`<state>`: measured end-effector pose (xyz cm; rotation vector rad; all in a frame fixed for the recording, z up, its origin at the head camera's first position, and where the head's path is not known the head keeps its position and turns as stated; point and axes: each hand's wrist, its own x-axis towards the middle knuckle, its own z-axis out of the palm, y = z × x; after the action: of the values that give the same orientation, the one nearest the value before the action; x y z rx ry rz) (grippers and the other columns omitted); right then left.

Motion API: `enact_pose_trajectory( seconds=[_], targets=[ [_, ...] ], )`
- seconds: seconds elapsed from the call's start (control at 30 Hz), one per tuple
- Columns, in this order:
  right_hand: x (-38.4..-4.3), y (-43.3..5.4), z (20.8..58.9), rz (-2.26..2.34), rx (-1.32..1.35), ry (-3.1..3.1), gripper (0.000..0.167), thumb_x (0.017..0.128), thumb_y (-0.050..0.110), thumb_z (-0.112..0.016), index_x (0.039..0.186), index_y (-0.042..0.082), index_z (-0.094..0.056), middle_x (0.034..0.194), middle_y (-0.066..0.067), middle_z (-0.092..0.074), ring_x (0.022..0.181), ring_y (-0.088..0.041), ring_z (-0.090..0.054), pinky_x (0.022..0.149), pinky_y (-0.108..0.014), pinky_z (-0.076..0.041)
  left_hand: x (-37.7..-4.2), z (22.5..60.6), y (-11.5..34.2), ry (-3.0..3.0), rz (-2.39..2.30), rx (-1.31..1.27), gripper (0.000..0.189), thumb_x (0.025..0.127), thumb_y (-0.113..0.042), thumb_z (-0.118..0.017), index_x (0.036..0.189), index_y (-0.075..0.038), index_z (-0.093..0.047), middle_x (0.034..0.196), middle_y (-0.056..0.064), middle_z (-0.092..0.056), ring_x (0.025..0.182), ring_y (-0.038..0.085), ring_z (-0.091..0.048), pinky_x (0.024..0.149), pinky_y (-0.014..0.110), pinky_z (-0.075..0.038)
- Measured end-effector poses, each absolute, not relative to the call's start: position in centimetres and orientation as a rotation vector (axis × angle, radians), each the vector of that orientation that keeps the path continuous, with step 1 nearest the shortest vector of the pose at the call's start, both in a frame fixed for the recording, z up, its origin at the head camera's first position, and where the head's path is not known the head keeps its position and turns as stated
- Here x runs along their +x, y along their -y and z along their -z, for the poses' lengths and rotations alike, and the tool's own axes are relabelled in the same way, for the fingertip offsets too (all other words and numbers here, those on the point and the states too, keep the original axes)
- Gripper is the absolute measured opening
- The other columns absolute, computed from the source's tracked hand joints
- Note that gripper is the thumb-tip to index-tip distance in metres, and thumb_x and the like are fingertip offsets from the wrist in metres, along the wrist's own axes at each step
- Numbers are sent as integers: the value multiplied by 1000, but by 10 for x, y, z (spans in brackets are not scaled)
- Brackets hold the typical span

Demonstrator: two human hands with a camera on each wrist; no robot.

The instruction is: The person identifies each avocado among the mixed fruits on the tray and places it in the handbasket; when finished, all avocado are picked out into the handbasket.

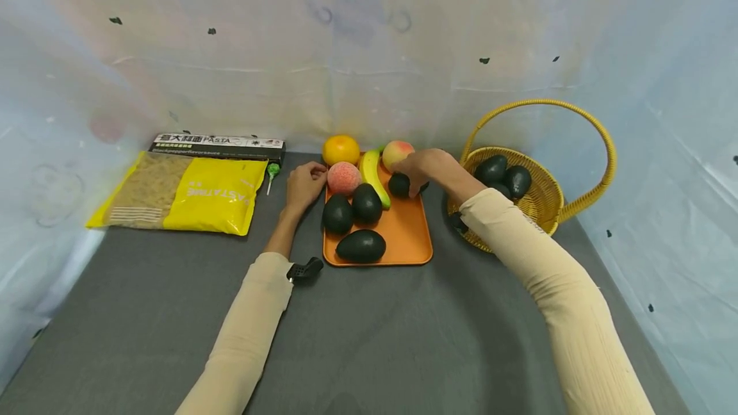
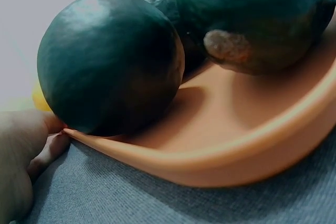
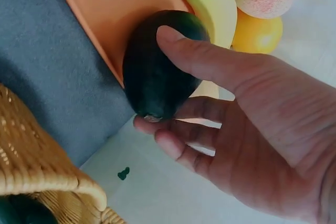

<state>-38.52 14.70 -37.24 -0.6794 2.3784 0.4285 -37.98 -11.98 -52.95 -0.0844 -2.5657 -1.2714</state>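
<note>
My right hand [image 1: 423, 168] holds a dark green avocado [image 3: 157, 69] over the right back part of an orange tray [image 1: 406, 229], thumb on top and fingers around its far end. With its fingertips, my left hand [image 1: 305, 186] pinches the tray's left rim, beside a pink peach [image 1: 344, 178]. Three more avocados lie on the tray: one at the left [image 1: 337, 214], another beside it [image 1: 366, 203] and one at the front [image 1: 361, 246]. A yellow banana [image 1: 373, 175] lies lengthwise behind them. At the back are an orange [image 1: 341, 150] and a second peach [image 1: 397, 154].
To the right stands a wicker basket [image 1: 544, 200] with a tall handle and several avocados [image 1: 517, 181] inside. On the left lie a yellow pasta bag [image 1: 216, 194], a dark pasta box [image 1: 219, 145] and a green lollipop [image 1: 273, 170]. Pale sheeting hangs behind the grey table.
</note>
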Motion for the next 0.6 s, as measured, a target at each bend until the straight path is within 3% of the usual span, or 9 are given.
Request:
enact_pose_trajectory(
  seconds=[0.27,0.47,0.6],
  targets=[
    [-388,-143,370,-380,-662,-2355,75,92,27,-81,154,21,-38,158,-14,-47,146,-36,-47,114,-53,-46,-380,527,122,2572,1252,-76,26,99,-25,-67,110,-4,-77,105,18,-79,99,33,-76,98,52,-55],
    [-389,-146,371,-320,-707,-2350,69,90,25,-83,146,22,-43,146,-7,-53,131,-29,-53,105,-47,-49,-380,525,120,2574,1270,-93,28,100,-27,-67,111,-3,-77,106,19,-79,99,34,-76,99,52,-55],
    [-391,-147,371,-304,-789,-2344,60,88,23,-86,133,18,-47,128,-5,-55,114,-26,-53,95,-40,-46,-379,527,121,2575,1265,-88,28,100,-28,-68,111,-4,-77,105,18,-79,99,33,-77,99,52,-55]
  ],
)
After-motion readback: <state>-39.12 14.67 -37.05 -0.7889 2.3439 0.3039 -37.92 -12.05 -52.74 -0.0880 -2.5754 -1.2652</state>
